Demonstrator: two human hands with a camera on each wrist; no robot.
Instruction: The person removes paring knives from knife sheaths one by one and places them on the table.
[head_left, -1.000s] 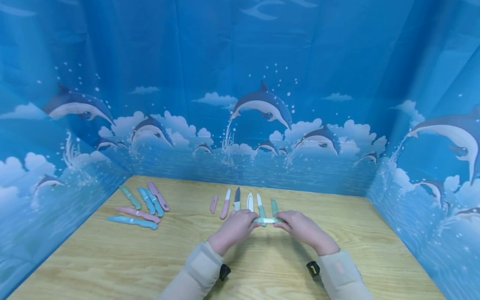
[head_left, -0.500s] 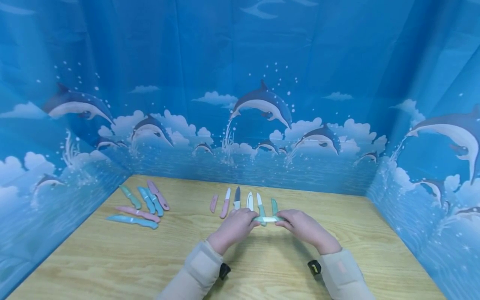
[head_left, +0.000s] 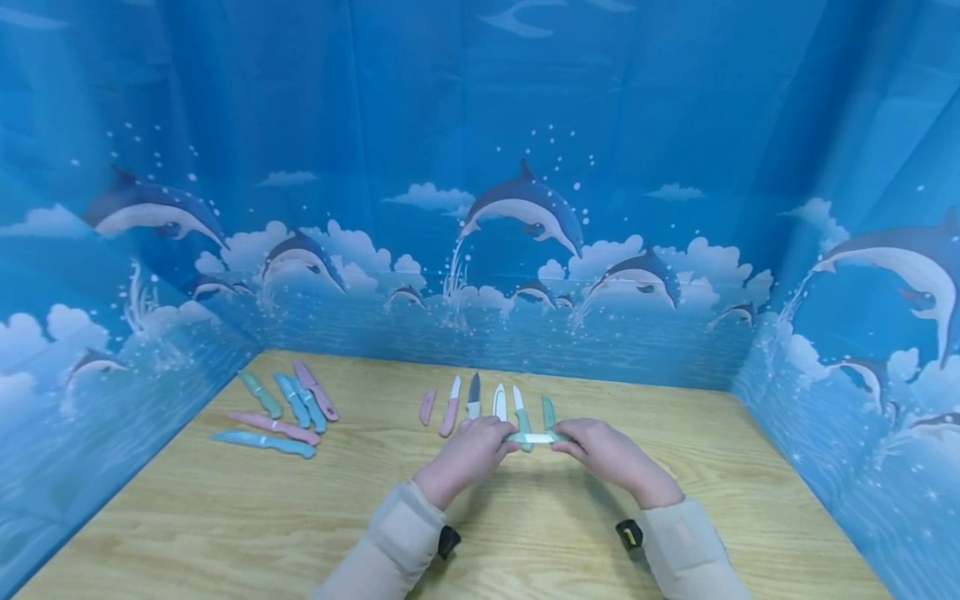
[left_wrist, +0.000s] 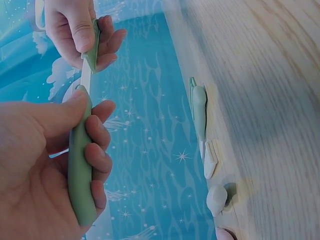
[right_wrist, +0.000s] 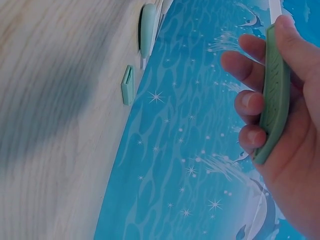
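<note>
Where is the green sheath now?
In the head view, the green sheath is pinched by the right hand, half over the white blade, just before the row of knives.

No words, brand marks, labels or numbers can be read anywhere in these views. The blue backdrop carries only printed dolphins, clouds and water, with no lettering. The knives on the counter show plain coloured handles and sheaths, and any marks on them are too small to make out.
</note>
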